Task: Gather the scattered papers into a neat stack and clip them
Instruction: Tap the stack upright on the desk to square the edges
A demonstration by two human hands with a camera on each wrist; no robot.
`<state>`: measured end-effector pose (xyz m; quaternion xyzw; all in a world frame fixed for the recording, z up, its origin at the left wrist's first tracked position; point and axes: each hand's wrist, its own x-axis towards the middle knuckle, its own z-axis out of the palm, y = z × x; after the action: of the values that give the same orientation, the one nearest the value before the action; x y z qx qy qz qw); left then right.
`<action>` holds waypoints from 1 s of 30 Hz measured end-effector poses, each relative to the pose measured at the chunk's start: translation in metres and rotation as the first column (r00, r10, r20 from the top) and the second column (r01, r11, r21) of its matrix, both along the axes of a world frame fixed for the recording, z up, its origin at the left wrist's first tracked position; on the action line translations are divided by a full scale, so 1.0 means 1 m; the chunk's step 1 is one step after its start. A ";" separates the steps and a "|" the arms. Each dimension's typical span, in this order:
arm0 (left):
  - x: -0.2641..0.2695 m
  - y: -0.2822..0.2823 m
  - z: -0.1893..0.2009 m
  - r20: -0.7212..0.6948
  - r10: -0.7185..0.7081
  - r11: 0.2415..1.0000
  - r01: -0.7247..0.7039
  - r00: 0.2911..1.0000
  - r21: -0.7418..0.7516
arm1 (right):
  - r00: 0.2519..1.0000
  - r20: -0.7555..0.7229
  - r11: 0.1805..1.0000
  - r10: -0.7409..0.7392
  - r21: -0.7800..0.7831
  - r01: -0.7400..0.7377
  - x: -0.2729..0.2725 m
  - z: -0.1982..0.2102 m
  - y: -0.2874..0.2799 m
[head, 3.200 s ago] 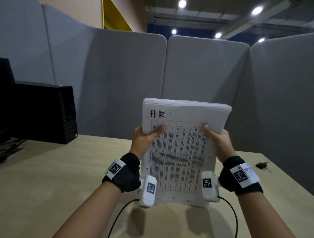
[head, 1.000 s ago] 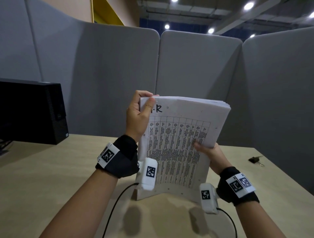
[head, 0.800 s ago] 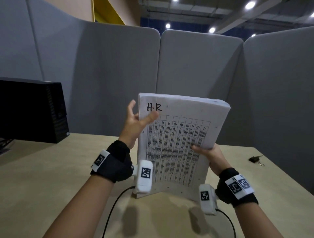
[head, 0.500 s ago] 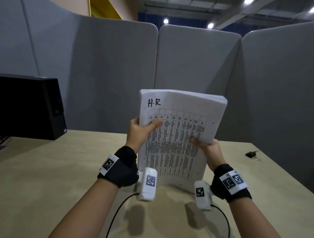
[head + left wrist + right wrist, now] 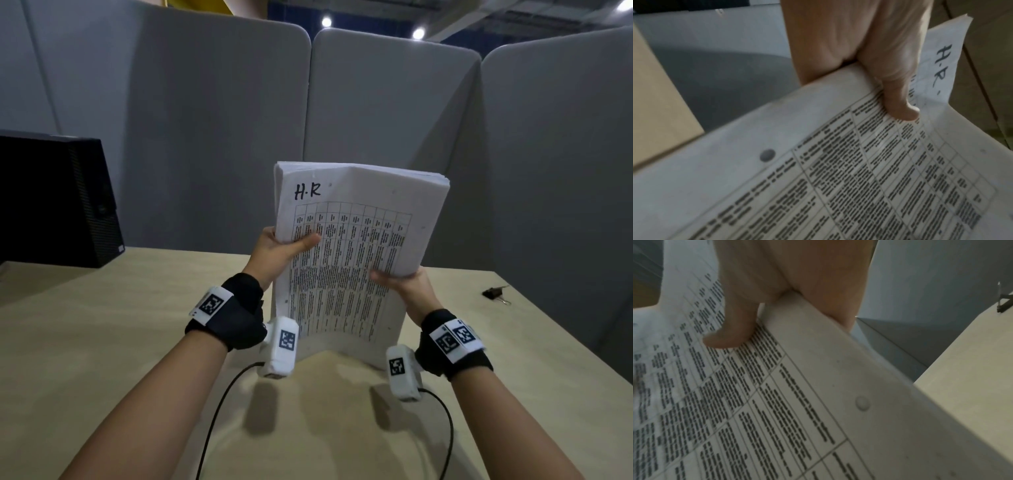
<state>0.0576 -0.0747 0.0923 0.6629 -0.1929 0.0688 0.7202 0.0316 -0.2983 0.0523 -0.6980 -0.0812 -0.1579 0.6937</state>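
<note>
A thick stack of printed papers (image 5: pixel 352 240), marked "H.R" at the top left, stands upright with its bottom edge on the wooden desk (image 5: pixel 102 342). My left hand (image 5: pixel 274 253) grips the stack's left edge, thumb across the front page (image 5: pixel 898 104). My right hand (image 5: pixel 407 287) grips the right edge lower down, thumb on the printed table (image 5: pixel 729 337). The stack (image 5: pixel 859 178) bows slightly in the middle. A black binder clip (image 5: pixel 493 293) lies on the desk at the far right, apart from both hands; it also shows at the edge of the right wrist view (image 5: pixel 1005 305).
A black computer tower (image 5: pixel 58 202) stands at the back left of the desk. Grey partition panels (image 5: pixel 376 102) wall off the back and right side. Cables (image 5: pixel 219 411) run from the wrist cameras across the near desk.
My left hand let go of the top left corner, slid down and now grips the left edge at mid-height. The right hand kept its grip. The stack stayed upright.
</note>
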 end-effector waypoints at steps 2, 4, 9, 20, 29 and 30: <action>0.000 -0.002 -0.001 0.033 0.025 0.999 -0.026 0.999 0.020 | 0.999 0.016 1.000 -0.030 0.000 0.030 -0.002 0.001 0.002; -0.002 -0.003 -0.001 0.071 0.056 0.998 -0.057 0.996 0.014 | 0.997 0.046 0.998 -0.065 0.006 0.064 -0.005 0.002 0.002; -0.006 -0.002 -0.002 0.082 0.083 0.996 -0.081 0.993 -0.025 | 0.995 0.072 0.997 -0.076 0.027 0.074 -0.012 -0.001 0.000; -0.003 -0.001 -0.007 -0.043 0.008 0.999 -0.006 0.999 0.042 | 0.998 0.023 0.997 -0.050 0.058 0.048 -0.004 -0.010 0.000; -0.015 -0.006 0.003 0.007 0.058 0.998 -0.059 0.998 0.021 | 0.999 0.018 0.998 -0.049 0.044 0.048 -0.014 0.000 -0.001; -0.017 -0.005 0.008 0.032 0.057 0.998 -0.058 0.998 0.026 | 0.999 0.022 0.998 -0.033 0.045 0.032 -0.019 0.004 -0.003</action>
<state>0.0410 -0.0799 0.1001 0.6767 -0.1856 0.0972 0.7058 0.0130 -0.3013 0.0563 -0.6818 -0.0743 -0.1787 0.7055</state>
